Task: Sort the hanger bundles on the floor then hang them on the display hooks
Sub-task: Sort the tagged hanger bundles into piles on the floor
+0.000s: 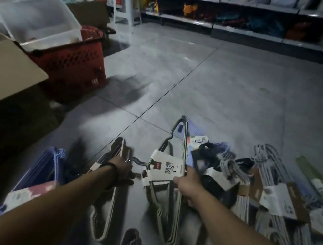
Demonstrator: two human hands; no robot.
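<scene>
metal bundle (170, 175): white paper sleeve, held above floor (201, 86), hooks pointing left
blue bundle (42, 169): flat, floor's near left
grey bundles (267, 174): heaped, floor's near right

This is a dim shop aisle. Far ahead of the left hand (120, 169) and right hand (187, 182), long retail shelves (247, 29) hold rows of coloured goods. Well left of the left hand stand a red shopping basket (72, 66), clear storage bins (37, 19) and a cardboard box (7, 72). Around the right hand, hanger bundles (275, 195) in printed sleeves lie on the tiled floor (220, 88).
</scene>
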